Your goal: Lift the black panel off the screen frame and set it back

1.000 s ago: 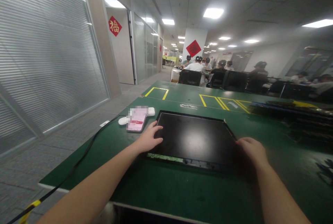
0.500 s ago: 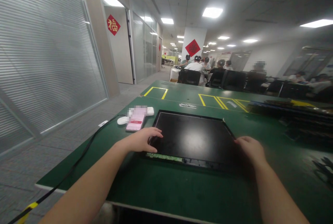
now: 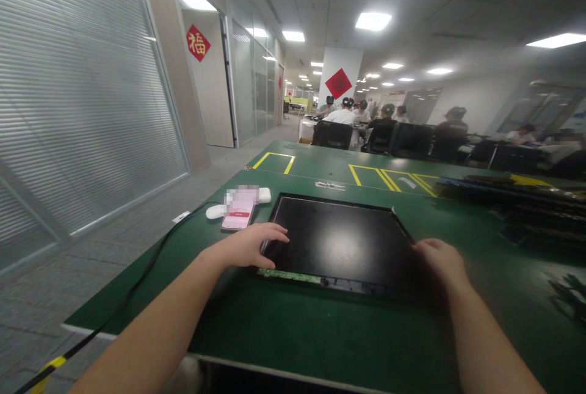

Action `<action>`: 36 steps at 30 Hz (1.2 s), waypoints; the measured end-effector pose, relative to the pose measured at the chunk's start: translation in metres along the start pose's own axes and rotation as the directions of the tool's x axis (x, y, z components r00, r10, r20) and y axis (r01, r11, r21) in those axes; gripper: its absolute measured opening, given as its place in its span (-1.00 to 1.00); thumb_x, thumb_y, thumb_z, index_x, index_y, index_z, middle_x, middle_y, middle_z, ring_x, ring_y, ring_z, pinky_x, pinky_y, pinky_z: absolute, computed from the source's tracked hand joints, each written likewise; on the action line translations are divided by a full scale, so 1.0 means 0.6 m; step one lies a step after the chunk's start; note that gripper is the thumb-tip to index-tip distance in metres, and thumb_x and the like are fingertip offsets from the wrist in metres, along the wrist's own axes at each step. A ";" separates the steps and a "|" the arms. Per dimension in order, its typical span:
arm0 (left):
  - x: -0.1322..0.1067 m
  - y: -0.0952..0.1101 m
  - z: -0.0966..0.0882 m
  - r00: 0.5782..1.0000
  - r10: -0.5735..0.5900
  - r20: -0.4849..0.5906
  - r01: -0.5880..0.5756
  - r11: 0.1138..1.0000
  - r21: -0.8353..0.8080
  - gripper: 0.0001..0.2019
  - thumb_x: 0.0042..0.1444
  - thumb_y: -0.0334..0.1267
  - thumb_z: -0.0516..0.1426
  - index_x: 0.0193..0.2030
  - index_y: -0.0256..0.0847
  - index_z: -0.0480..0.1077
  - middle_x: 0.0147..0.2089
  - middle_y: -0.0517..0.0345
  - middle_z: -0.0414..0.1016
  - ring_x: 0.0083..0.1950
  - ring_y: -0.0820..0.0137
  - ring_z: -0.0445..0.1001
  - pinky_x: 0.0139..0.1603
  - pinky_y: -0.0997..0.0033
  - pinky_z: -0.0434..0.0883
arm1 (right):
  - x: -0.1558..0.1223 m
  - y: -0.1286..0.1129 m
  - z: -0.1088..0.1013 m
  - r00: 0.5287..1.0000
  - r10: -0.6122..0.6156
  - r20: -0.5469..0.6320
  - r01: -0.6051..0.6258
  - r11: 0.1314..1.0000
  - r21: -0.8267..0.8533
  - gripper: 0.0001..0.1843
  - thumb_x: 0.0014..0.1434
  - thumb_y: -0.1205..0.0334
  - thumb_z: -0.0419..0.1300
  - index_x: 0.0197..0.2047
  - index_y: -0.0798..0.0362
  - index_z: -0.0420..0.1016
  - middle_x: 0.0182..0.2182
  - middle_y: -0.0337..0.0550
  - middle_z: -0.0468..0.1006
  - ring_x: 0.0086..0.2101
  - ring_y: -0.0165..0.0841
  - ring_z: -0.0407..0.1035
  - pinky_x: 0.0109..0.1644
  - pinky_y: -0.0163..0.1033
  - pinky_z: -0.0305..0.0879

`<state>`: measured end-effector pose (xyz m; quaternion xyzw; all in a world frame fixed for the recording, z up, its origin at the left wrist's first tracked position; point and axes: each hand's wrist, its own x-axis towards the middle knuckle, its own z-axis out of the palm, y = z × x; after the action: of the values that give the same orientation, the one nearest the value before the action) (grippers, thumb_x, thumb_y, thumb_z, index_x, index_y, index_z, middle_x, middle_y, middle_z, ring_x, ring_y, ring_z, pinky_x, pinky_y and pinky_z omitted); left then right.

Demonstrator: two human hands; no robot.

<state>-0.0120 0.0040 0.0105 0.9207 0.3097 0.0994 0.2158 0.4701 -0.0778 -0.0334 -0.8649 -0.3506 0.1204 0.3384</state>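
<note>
A flat display panel (image 3: 339, 238) with a black screen lies on the green table. A green circuit-board strip (image 3: 293, 277) runs along part of its near edge. My left hand (image 3: 251, 246) rests at the panel's left edge, thumb and fingers spread apart over the near left corner. At the opposite side, my right hand (image 3: 442, 259) has its fingers closed on the right edge; the fingertips beneath are hidden.
Left of the panel lie a phone (image 3: 238, 214), white objects (image 3: 214, 213) beside it and a black cable (image 3: 155, 253). A dark stack (image 3: 508, 204) stands at the right, with black items (image 3: 570, 293) nearer. Yellow tape (image 3: 274, 154) marks the table. Several people sit beyond.
</note>
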 end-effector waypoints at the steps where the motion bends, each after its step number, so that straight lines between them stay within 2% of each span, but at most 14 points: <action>1: -0.001 -0.001 -0.001 1.000 0.005 0.005 -0.005 1.000 0.005 -0.40 -0.07 -0.25 0.38 0.17 -0.01 0.46 0.35 0.04 0.35 0.32 0.13 0.35 0.30 0.15 0.27 | 0.000 0.001 0.000 1.000 0.009 0.003 -0.009 1.000 0.009 -0.77 -0.08 0.08 0.20 -0.40 0.00 0.61 -0.38 -0.08 0.62 -0.31 -0.17 0.43 -0.27 -0.16 0.23; 12: -0.005 -0.005 -0.005 1.000 0.024 0.004 -0.024 0.998 0.057 -0.38 -0.07 -0.27 0.36 0.20 -0.04 0.43 0.27 0.09 0.44 0.28 0.16 0.38 0.29 0.19 0.29 | -0.001 0.001 -0.001 1.000 -0.005 -0.003 0.005 1.000 -0.001 -0.76 -0.07 0.07 0.19 -0.39 0.00 0.61 -0.36 -0.08 0.62 -0.29 -0.17 0.43 -0.25 -0.16 0.23; 26: -0.004 0.007 -0.006 1.000 0.009 0.002 -0.009 0.993 0.115 -0.35 -0.08 -0.27 0.37 0.22 -0.01 0.42 0.39 0.04 0.28 0.31 0.12 0.35 0.28 0.16 0.30 | 0.007 0.010 0.001 1.000 -0.013 0.012 0.013 1.000 0.007 -0.76 -0.06 0.08 0.18 -0.38 -0.01 0.60 -0.32 -0.09 0.63 -0.26 -0.17 0.44 -0.25 -0.17 0.23; 36: -0.004 0.008 -0.006 1.000 0.026 -0.001 -0.026 0.995 0.101 -0.37 -0.08 -0.31 0.35 0.20 -0.02 0.43 0.38 0.03 0.30 0.31 0.11 0.36 0.28 0.17 0.30 | 0.004 0.005 -0.001 1.000 -0.022 -0.005 0.022 1.000 0.003 -0.77 -0.07 0.08 0.19 -0.42 0.00 0.60 -0.34 -0.07 0.64 -0.29 -0.18 0.44 -0.25 -0.17 0.23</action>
<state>-0.0126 0.0001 0.0158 0.9343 0.3025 0.0875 0.1671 0.4735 -0.0781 -0.0349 -0.8608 -0.3590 0.1152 0.3419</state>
